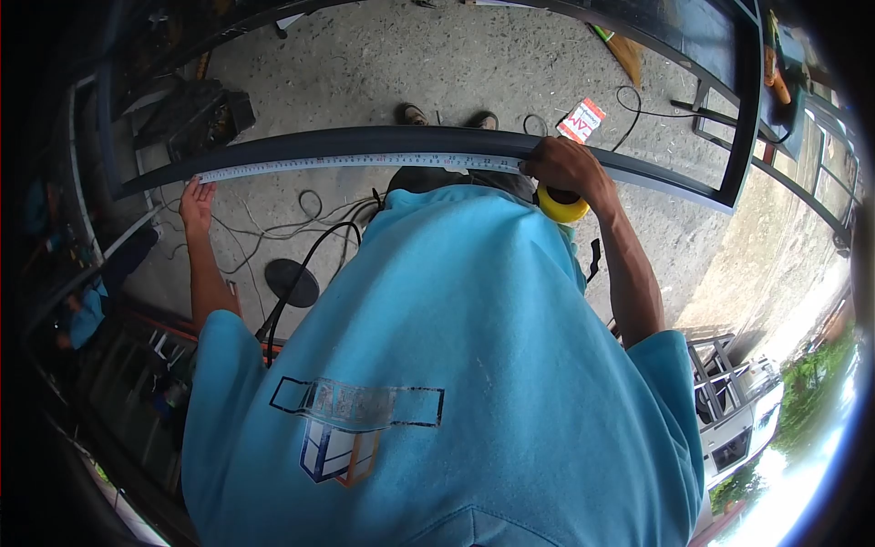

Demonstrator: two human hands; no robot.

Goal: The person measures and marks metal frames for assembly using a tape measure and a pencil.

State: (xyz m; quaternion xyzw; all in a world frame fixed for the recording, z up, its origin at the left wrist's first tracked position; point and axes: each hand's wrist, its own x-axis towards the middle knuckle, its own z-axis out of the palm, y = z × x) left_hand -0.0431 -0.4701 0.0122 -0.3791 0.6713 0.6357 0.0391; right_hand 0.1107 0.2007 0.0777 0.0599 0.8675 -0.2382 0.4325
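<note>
Head: left hand pinches tape; right hand, curled, grips it

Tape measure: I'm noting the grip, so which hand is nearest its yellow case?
The right hand, right by the yellow case; the left hand is at the extended blade's far end.

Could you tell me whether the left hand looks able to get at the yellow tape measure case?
Probably not: the left hand is at the far end of the tape blade, and the right hand partly covers the case.
</note>
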